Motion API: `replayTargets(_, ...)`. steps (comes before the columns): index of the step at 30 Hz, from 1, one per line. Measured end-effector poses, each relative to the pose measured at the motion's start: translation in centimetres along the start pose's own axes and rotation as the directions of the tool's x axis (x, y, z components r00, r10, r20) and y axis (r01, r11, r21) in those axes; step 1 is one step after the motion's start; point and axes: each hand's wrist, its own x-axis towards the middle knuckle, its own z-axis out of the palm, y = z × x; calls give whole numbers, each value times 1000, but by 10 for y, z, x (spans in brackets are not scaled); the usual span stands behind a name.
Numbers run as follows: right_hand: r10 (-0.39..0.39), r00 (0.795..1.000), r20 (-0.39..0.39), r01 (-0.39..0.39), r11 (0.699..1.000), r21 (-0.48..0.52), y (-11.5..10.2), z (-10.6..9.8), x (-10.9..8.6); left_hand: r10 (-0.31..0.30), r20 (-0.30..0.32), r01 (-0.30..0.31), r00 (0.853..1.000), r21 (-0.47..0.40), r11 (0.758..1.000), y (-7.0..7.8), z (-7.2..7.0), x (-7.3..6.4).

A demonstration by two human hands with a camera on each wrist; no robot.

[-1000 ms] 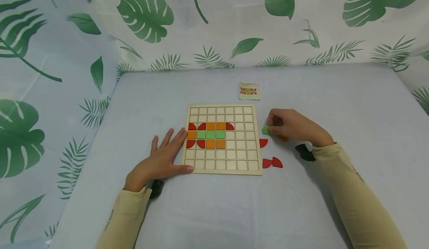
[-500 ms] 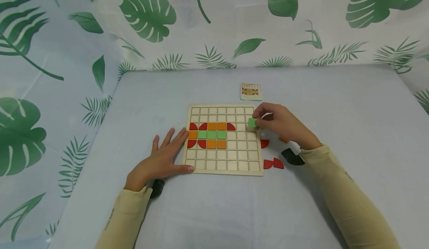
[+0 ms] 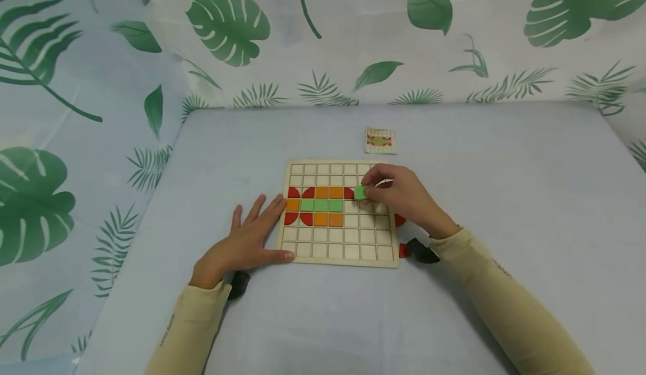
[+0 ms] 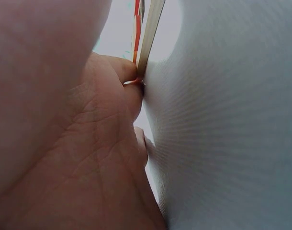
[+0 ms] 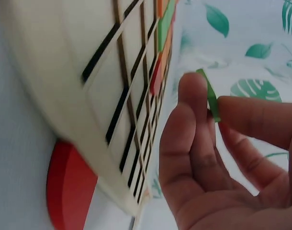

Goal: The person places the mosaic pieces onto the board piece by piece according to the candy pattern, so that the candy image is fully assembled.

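Observation:
A square wooden grid board (image 3: 343, 248) lies on the table, with red quarter-round, orange and green square tiles set in its left and middle cells. My right hand (image 3: 401, 191) pinches a green square tile (image 3: 359, 193) between thumb and fingertips over the board, close to the red quarter-round tile (image 3: 348, 193). In the right wrist view the held green tile (image 5: 209, 96) shows edge-on, raised off the grid. My left hand (image 3: 247, 237) lies spread at the board's left side, fingertips at the edge and thumb on the near left corner.
A small pattern card (image 3: 381, 140) lies behind the board. Red tiles (image 3: 400, 220) sit just off the board's right edge, partly hidden by the right hand and its black wrist camera (image 3: 423, 250). A leaf-print cloth (image 3: 333, 50) hangs behind the table.
My right hand has carried the green tile from the table at the board's right, leftward over the grid. My left hand has stayed in place at the board.

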Motion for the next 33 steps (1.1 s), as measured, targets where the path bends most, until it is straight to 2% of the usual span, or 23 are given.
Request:
replayTargets(5,38,999,-14,-38,999,8,1,9,3,-14,3,14,1000,2,1000,0,0,0)
replayTargets(9,77,997,-8,-77,997,-22,1,15,4,-20,4,20,1000,6,1000,0,0,1)
replayTargets(15,92,996,-2,-92,994,-66,1,21,3,-8,-6,8,1000,1,1000,-1,1,1)
replayTargets(21,112,993,27,-110,992,-65,1,24,3,-9,-7,9,1000,5,1000,0,1,1)
replayTargets(33,63,998,20,-60,990,-127,3,28,3,-3,-6,3,1000,9,1000,-1,2,0)
